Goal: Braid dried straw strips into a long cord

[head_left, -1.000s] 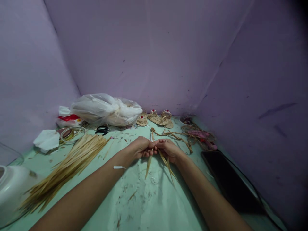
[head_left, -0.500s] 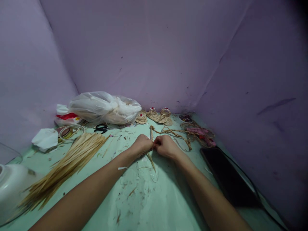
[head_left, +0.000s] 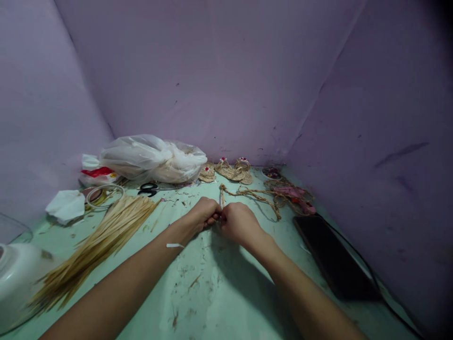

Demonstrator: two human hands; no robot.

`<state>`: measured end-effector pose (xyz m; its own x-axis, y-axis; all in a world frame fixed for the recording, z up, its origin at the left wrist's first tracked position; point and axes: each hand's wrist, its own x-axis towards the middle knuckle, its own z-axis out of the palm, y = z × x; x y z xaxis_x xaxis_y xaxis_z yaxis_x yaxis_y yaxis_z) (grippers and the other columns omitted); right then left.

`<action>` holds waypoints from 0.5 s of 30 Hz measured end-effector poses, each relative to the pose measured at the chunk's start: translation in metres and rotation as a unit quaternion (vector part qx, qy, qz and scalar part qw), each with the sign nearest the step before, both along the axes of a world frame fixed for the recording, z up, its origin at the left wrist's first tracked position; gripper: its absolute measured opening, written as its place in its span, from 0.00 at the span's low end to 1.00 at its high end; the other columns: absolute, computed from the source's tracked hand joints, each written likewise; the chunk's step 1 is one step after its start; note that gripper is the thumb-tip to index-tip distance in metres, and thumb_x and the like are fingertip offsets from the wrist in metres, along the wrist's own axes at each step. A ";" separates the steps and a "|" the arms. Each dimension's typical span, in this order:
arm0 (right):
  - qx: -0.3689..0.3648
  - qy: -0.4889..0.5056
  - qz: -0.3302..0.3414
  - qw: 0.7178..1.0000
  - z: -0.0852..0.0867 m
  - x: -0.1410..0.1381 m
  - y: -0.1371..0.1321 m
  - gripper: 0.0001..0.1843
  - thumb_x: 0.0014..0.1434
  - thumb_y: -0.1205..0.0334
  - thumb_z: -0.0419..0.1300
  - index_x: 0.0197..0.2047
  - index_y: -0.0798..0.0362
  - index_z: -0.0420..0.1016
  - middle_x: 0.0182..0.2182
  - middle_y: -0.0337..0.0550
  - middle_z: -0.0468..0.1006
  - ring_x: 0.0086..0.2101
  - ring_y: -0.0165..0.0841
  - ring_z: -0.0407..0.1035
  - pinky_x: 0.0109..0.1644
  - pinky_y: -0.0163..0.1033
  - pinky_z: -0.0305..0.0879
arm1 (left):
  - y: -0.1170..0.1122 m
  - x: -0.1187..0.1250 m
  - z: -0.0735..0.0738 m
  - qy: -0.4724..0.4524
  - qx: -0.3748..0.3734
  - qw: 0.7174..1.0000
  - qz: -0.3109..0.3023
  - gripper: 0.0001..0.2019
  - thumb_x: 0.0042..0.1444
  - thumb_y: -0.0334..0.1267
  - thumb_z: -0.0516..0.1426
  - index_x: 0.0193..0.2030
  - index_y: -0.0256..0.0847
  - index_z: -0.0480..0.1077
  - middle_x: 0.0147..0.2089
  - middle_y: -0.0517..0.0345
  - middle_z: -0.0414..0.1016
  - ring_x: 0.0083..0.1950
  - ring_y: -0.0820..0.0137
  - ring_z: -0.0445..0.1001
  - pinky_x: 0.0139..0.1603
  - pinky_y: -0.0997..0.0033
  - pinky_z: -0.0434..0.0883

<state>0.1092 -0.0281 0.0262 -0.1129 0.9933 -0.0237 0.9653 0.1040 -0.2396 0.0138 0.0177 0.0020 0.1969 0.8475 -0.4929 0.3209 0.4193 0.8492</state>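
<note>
My left hand [head_left: 205, 212] and my right hand [head_left: 240, 222] meet at the middle of the tabletop, both with fingers closed. Between them they pinch the near end of a braided straw cord [head_left: 262, 194]. From the fingers the cord runs up to a bend, then trails right in a loose tan strand. The exact grip is hidden behind the knuckles. Left of my forearm lies a fanned bundle of dry straw strips [head_left: 102, 241].
Behind the hands sit small woven slippers [head_left: 230, 171], a knotted plastic bag [head_left: 152, 158] and black-handled scissors [head_left: 147, 190]. Tape rolls [head_left: 102, 197] and a white container [head_left: 21, 278] stand left. A dark phone-like slab [head_left: 332, 259] with a cable and a bowl of beads [head_left: 272, 173] are right.
My right hand has rolled over and come nearer, slightly left. The loose straw tail that hung below the hands no longer shows. My left fingers have turned so their curled tips are visible.
</note>
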 end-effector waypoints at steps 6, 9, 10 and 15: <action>-0.015 0.062 0.039 0.997 0.004 0.014 0.005 0.07 0.41 0.67 0.57 0.25 0.55 0.76 0.23 0.48 0.75 0.23 0.32 0.65 0.24 0.34 0.48 | 0.001 -0.006 -0.001 -0.033 0.034 0.998 -0.029 0.06 0.34 0.27 0.52 0.15 0.37 0.56 0.09 0.68 0.50 0.09 0.83 0.47 0.12 0.79 0.41; 0.002 0.182 -0.034 0.983 0.003 0.035 0.020 0.05 0.42 0.67 0.57 0.22 0.55 0.74 0.18 0.43 0.72 0.21 0.28 0.62 0.23 0.32 0.49 | 0.005 -0.010 -0.002 -0.059 0.024 0.996 -0.058 0.05 0.36 0.31 0.54 0.17 0.36 0.58 0.10 0.69 0.51 0.10 0.83 0.47 0.12 0.79 0.40; 0.007 0.230 -0.060 0.971 0.001 0.040 0.025 0.05 0.43 0.66 0.56 0.22 0.56 0.73 0.18 0.42 0.71 0.21 0.28 0.62 0.23 0.32 0.50 | 0.006 -0.011 -0.002 -0.065 0.020 0.996 -0.065 0.05 0.36 0.31 0.54 0.18 0.36 0.59 0.10 0.69 0.51 0.10 0.83 0.47 0.11 0.79 0.39; -0.125 0.440 -0.096 0.884 -0.021 0.032 0.033 0.09 0.48 0.66 0.52 0.19 0.57 0.68 0.15 0.39 0.68 0.17 0.25 0.59 0.21 0.30 0.51 | 0.007 -0.013 -0.001 -0.072 0.012 0.994 -0.076 0.05 0.36 0.31 0.53 0.17 0.36 0.58 0.11 0.69 0.51 0.10 0.84 0.46 0.11 0.79 0.38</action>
<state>0.1410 0.0049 0.0052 -0.0267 0.9725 -0.2313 0.3872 -0.2032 -0.8993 0.0003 0.0250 0.0005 0.3913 0.8138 -0.4296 0.2540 0.3532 0.9004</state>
